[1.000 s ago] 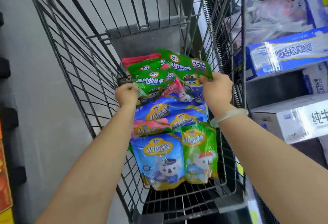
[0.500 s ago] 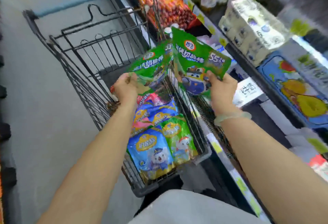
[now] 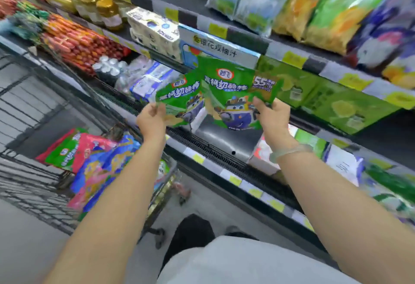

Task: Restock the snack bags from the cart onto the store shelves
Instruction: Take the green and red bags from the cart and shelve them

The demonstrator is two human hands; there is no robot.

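Centre frame: my left hand and right hand pinch green plastic snack bags, likely light and floppy, by bottom corners.

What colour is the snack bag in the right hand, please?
The snack bag is mainly green; head view.

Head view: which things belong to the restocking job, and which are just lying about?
Job: left green plastic snack bag, left hand; right green plastic snack bag, right hand; grey wire cart.
Idle: red sausage packs, gold-lidded glass jars, blue-rimmed cardboard box.
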